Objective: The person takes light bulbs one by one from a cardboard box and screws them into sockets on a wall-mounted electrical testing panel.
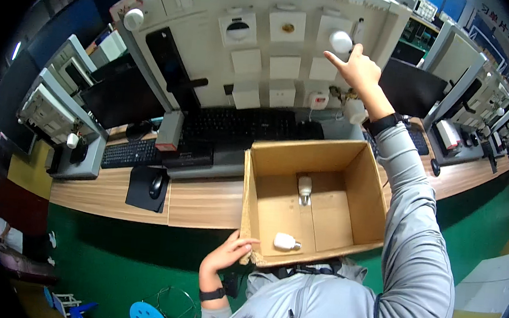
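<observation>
An open cardboard box (347, 211) rests against my front at the table's near edge. Two white light bulbs (285, 241) with metal screw bases lie apart on its floor. My left hand (229, 255) grips the box's near left corner, fingertips over the rim. Up at the panel, my right hand (360, 68) is raised with thumb and index finger stretched apart, just beside a round white dome-shaped device (340, 42). The index fingertip is close to the dome's right side; whether it touches cannot be made out. Nothing shows in that hand.
A pale upright panel (207, 9) carries white square modules, a black door lock (175, 67) and a small camera-like device (133, 19). Before it lie a black keyboard (239, 124) and a grey box (170, 130). A mouse (156, 185) on a pad sits left; a blue stool (148, 317) stands below.
</observation>
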